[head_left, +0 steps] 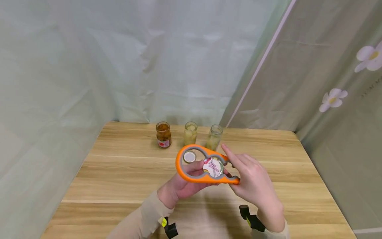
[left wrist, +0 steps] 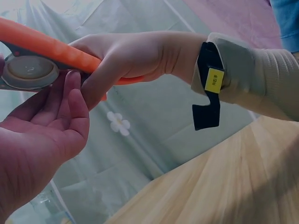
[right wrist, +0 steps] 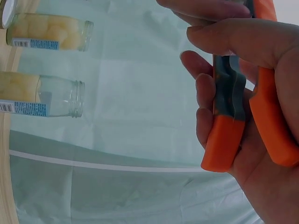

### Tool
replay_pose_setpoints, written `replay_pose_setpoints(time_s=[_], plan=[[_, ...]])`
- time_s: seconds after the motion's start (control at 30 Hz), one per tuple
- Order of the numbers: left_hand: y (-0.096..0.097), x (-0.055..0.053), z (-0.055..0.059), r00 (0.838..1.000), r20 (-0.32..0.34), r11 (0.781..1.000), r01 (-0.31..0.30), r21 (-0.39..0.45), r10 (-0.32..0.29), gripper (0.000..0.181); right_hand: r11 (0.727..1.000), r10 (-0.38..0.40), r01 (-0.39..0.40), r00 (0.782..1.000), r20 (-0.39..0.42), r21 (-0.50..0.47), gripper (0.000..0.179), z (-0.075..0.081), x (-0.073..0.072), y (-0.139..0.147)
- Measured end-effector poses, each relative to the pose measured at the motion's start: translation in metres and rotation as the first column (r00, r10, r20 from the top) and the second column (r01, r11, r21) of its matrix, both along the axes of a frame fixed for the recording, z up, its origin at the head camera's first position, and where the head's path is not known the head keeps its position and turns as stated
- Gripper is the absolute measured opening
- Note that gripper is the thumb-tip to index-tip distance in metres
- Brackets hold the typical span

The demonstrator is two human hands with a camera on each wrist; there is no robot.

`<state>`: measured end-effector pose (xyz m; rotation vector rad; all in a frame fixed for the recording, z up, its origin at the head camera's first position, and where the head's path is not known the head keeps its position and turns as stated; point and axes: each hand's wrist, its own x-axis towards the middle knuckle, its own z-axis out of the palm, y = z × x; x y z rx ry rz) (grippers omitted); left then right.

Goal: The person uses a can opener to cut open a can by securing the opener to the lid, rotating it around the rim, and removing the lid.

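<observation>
An orange and grey jar opener (head_left: 179, 162) is held above the table, tilted toward the head camera. Between its arms sits a round lid (head_left: 213, 167) with a printed white top; the left wrist view shows this lid's pale underside (left wrist: 30, 68). My left hand (head_left: 191, 182) pinches the lid, thumb at its edge and fingers beneath. My right hand (head_left: 253, 177) grips the opener's handle ends, its index finger (head_left: 231, 157) stretched out. In the right wrist view, fingers wrap the handles (right wrist: 224, 144). Part of the left hand is hidden behind the opener.
Three uncapped glass jars stand along the table's back: one with reddish-brown contents (head_left: 163, 135), two with pale fruit-like pieces, a middle jar (head_left: 190, 134) and a right jar (head_left: 215, 132). Another lid (head_left: 189, 156) lies on the wooden table (head_left: 119, 172). Curtains (head_left: 179, 66) hang behind.
</observation>
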<state>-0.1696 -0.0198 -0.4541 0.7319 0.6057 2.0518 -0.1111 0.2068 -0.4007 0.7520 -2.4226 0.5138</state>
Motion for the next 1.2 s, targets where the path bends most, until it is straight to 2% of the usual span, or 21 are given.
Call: replay_pose_setpoints(time_s=[0.23,0.43,0.6,0.67,0.93,1.2], plan=[[-0.001,-0.002,0.000,1.000,0.007,1.000,-0.020,0.013,0.020,0.064,1.000,0.028,-0.028,0.999,0.023,-0.004,0.100,0.000,0.000,-0.001],[-0.005,-0.001,-0.001,0.999,0.033,1.000,0.008,0.006,-0.008,0.058,0.998,0.053,-0.055,0.996,0.076,0.027,0.105,0.001,0.001,-0.004],[-0.012,-0.001,0.001,0.995,0.101,0.996,-0.015,-0.085,0.023,0.045,0.997,0.054,-0.061,0.991,0.120,0.051,0.118,-0.002,0.000,-0.006],[-0.014,0.000,0.002,0.994,0.103,0.992,-0.029,-0.123,0.041,0.044,0.996,0.067,-0.074,0.989,0.134,0.044,0.122,-0.003,-0.001,-0.008],[-0.013,-0.001,0.004,0.997,-0.038,0.988,-0.066,-0.141,0.061,0.046,0.994,0.105,-0.111,0.979,0.173,0.021,0.125,-0.006,-0.001,-0.015],[-0.014,0.000,0.007,0.994,-0.081,0.979,-0.082,-0.185,0.068,0.049,0.995,0.092,-0.100,0.970,0.225,0.021,0.122,-0.006,0.000,-0.020]])
